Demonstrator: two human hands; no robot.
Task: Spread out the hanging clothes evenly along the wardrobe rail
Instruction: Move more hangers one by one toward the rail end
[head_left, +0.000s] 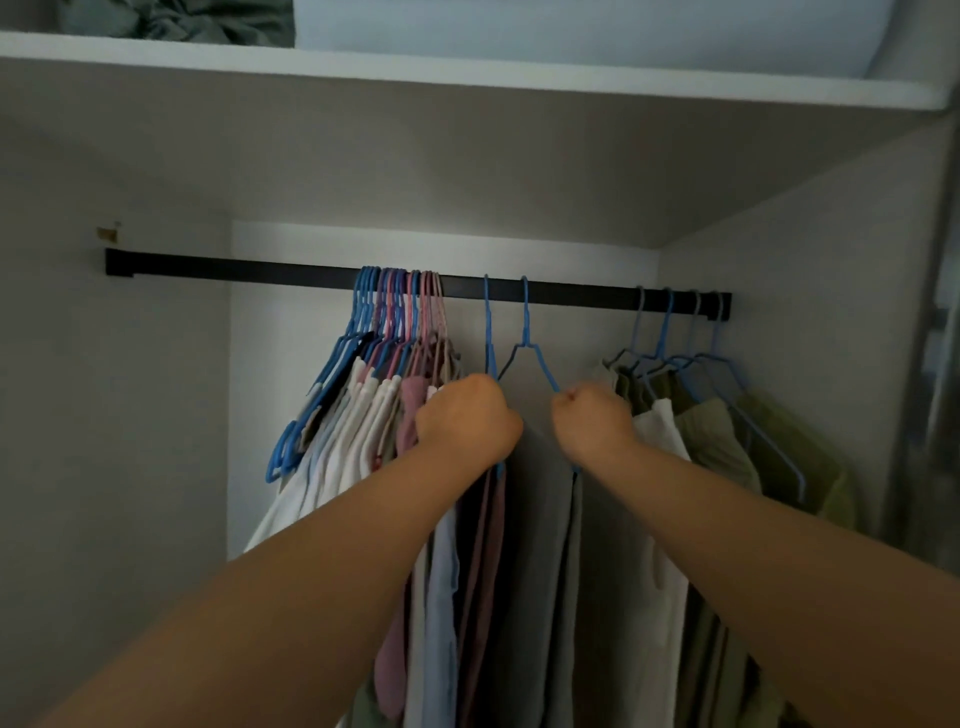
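Note:
A black wardrobe rail (234, 269) runs across the closet. A tight bunch of blue, purple and pink hangers (400, 306) with white, pink and pale blue clothes hangs left of the middle. Two blue hangers sit apart near the centre. My left hand (467, 415) is shut on the shoulder of one blue hanger (488, 332). My right hand (592, 421) is shut on the shoulder of the other blue hanger (527, 332), which carries a grey garment (540, 519). Several blue hangers (670, 327) with olive and cream clothes hang at the right end.
A white shelf (467, 78) lies above the rail, holding a folded grey-green cloth (182, 21) and a pale blue bundle (623, 31). The closet's side walls stand close on both sides. The rail's left stretch carries no hangers.

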